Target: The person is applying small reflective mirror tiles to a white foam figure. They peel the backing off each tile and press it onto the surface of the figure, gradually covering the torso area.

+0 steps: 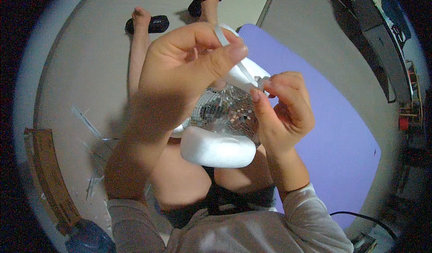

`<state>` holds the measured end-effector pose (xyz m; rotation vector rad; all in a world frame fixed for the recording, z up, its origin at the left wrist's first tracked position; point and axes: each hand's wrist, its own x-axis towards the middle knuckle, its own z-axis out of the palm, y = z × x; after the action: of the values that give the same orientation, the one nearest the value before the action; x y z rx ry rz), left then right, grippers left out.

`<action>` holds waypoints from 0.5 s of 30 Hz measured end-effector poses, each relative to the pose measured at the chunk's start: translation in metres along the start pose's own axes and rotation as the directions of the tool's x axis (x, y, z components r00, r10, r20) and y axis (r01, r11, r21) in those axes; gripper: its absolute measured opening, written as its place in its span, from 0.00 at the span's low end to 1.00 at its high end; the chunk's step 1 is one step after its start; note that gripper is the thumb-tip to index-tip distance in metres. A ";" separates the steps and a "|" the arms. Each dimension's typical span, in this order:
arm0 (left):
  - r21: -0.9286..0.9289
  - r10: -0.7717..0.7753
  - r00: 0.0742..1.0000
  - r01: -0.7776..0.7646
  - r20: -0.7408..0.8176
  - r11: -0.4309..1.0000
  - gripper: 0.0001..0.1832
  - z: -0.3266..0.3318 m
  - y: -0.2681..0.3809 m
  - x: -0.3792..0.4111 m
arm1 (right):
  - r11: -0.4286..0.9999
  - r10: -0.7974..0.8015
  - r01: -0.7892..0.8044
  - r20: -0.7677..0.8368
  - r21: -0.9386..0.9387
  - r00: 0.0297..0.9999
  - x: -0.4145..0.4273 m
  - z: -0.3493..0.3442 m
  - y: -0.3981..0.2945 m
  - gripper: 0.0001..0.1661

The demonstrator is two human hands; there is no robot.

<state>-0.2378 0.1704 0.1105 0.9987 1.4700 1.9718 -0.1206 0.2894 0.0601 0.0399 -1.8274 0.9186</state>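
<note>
My left hand (189, 57) pinches a narrow pale strip (247, 72) between thumb and forefinger, high over my lap. At the strip's lower end, the thumb and forefinger of my right hand (287, 114) hold it, with small shiny pieces at the fingertips that are too blurred to make out. Below both hands, a white, rounded foam-like form (219, 150) rests on my lap. Small square mirror tiles (216, 107) cover its middle in curved rows, while its near lobe and a far part are bare white. My left hand and forearm hide some of its left side.
A purple ribbed mat (324, 145) lies to the right. Backing-like scraps (86, 121) litter the floor at left, beside a brown wooden piece (54, 178). Black slippers (158, 24) are by my feet. A dark cabinet (381, 47) stands far right; a black cable (368, 216) runs lower right.
</note>
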 end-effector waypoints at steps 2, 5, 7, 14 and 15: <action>-0.106 -0.050 0.997 0.045 -0.050 0.993 0.03 0.000 0.002 0.010 | 1.000 0.005 -0.005 0.013 0.001 1.000 0.010 -0.005 0.001 0.12; -0.423 0.019 0.994 -0.063 -0.108 0.904 0.06 0.002 -0.002 0.018 | 0.997 0.080 -0.079 -0.041 0.019 0.996 0.018 -0.011 0.003 0.12; -0.426 0.029 0.996 -0.062 -0.084 0.903 0.07 -0.003 -0.002 0.019 | 0.995 0.088 -0.087 -0.037 0.045 0.995 0.017 -0.012 0.002 0.11; -0.345 0.170 0.960 -0.241 -0.225 0.907 0.09 -0.045 -0.003 -0.002 | 0.954 0.277 -0.263 -0.092 0.143 0.956 0.001 -0.013 0.027 0.09; -0.317 0.158 0.956 -0.234 -0.248 0.919 0.09 -0.050 0.000 -0.006 | 0.932 0.342 -0.324 -0.100 0.162 0.934 0.001 -0.019 0.028 0.09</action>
<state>-0.2734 0.1356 0.1014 0.8221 1.1016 2.4461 -0.1178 0.3211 0.0486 -0.2432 -1.6748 1.2614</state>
